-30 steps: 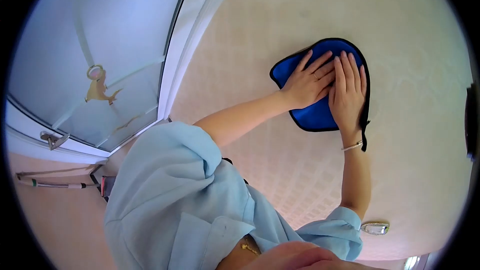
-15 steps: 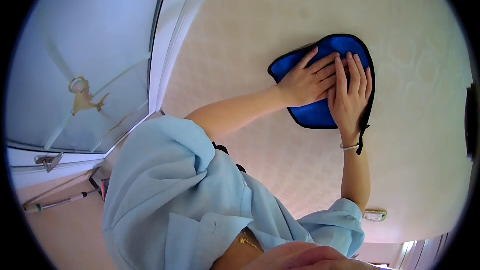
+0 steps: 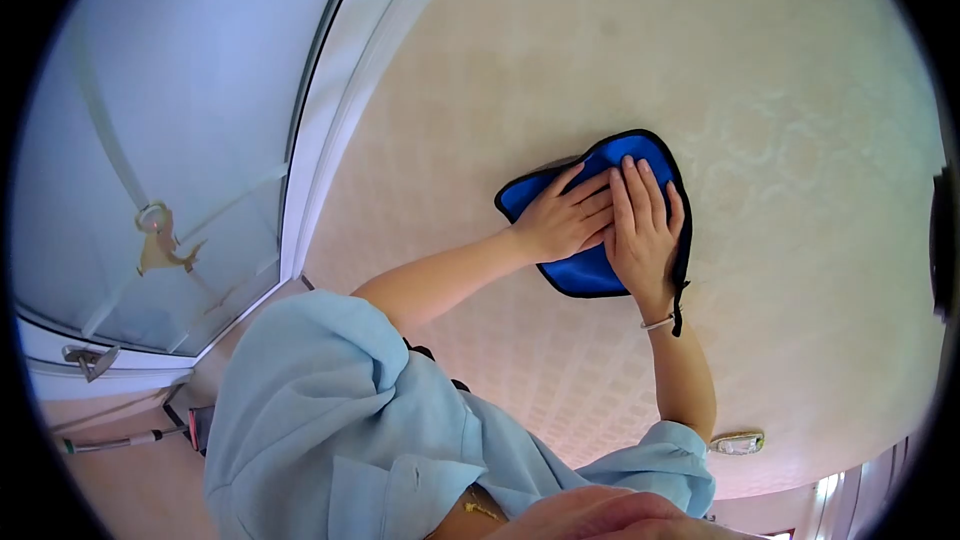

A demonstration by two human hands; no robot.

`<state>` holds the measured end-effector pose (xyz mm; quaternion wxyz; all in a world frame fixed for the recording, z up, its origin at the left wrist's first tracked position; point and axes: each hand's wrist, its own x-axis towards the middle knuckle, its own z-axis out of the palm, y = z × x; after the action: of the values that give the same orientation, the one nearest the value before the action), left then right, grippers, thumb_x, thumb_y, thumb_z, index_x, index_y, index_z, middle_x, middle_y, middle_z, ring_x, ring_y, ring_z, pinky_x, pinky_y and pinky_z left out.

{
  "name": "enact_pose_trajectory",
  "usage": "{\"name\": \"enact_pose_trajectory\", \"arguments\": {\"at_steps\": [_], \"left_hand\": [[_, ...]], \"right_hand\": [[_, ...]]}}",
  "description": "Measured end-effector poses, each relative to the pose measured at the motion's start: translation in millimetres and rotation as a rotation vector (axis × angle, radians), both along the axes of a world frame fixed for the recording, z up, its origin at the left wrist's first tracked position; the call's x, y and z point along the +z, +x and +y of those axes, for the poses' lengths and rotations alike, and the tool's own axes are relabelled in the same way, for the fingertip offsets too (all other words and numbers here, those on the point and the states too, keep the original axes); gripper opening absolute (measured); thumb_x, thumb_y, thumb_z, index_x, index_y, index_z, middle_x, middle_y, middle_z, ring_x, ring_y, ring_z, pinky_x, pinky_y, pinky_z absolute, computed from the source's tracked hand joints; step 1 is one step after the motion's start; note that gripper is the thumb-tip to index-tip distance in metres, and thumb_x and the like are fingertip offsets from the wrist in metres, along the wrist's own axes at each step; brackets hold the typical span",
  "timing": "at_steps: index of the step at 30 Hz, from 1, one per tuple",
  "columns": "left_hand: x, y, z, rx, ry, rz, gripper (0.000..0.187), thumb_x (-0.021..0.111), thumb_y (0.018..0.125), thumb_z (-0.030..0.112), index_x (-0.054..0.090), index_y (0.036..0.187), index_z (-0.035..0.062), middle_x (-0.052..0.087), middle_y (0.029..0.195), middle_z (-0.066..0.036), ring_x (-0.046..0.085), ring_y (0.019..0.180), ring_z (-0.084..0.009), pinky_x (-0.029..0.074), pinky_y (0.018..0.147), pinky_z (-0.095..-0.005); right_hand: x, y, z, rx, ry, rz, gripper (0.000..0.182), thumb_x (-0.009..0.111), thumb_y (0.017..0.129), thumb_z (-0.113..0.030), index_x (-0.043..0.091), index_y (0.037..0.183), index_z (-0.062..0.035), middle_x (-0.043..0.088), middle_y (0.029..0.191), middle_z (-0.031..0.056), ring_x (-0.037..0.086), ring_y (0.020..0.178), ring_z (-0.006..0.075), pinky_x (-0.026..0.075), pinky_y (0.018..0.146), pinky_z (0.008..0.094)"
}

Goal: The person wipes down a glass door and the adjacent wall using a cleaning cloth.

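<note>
A blue cloth [image 3: 575, 278] with black edging lies pressed against the pale patterned wall [image 3: 800, 270]. A short black strip hangs off its lower right corner. My left hand [image 3: 565, 218], reaching in from the left, rests on the cloth's middle with fingers extended and the smallest finger spread apart. Lying flat on the cloth's right side is my right hand [image 3: 645, 230], fingers pointing up and their tips near the top of the cloth. The two hands meet in the middle, where the right covers the left's fingertips. A bracelet [image 3: 657, 323] circles my right wrist.
On the left stands a white-framed frosted glass door [image 3: 200, 110] with a metal handle [image 3: 92, 360]. A long pole [image 3: 110, 443] with a dark red and black end lies low at left. A small fixture [image 3: 738, 443] sits on the wall; a dark object [image 3: 942, 240] borders the right edge.
Both hands and the cloth have moved together down and to the left across the wall in view. My hands keep their flat placement on the cloth. The camera view has shifted slightly.
</note>
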<state>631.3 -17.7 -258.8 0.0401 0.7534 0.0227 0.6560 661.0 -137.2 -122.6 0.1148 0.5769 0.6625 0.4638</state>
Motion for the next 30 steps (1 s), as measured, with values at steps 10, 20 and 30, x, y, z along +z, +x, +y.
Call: {"name": "enact_pose_trajectory", "arguments": {"at_steps": [10,20,30], "left_hand": [[43.2,-11.6,28.8,-0.062,-0.102,-0.078,0.048,0.06,0.092,0.033,0.056,0.134,0.0078,0.043,0.15,-0.014,0.03,0.146,-0.0306,0.019,0.12,-0.0542],[108.2,-16.2,75.6,-0.027,-0.128,-0.29,0.058,0.057,0.094,0.024,0.043,0.146,0.0033,0.036,0.156,-0.014,0.027,0.148,-0.0297,0.019,0.121,-0.0509],[108.5,-20.2,72.0,-0.021,-0.133,-0.259,0.059,0.055,0.095,0.026,0.042,0.147,0.0021,0.036,0.156,-0.014,0.028,0.148,-0.0289,0.021,0.12,-0.0507]], "right_hand": [[35.9,-11.9,38.2,0.037,0.078,0.079,0.067,0.058,0.081,-0.003,0.046,0.146,-0.0087,0.045,0.152,0.0094,0.039,0.144,0.023,0.025,0.118,0.0449],[86.1,-18.6,100.8,0.042,0.27,-0.188,0.054,0.052,0.095,-0.014,0.045,0.148,-0.015,0.047,0.152,0.0018,0.039,0.143,0.0167,0.026,0.118,0.043],[84.8,-20.9,100.1,0.017,0.248,-0.18,0.055,0.05,0.095,-0.012,0.043,0.149,-0.0121,0.046,0.153,0.0049,0.038,0.144,0.0197,0.025,0.118,0.0452]]}}
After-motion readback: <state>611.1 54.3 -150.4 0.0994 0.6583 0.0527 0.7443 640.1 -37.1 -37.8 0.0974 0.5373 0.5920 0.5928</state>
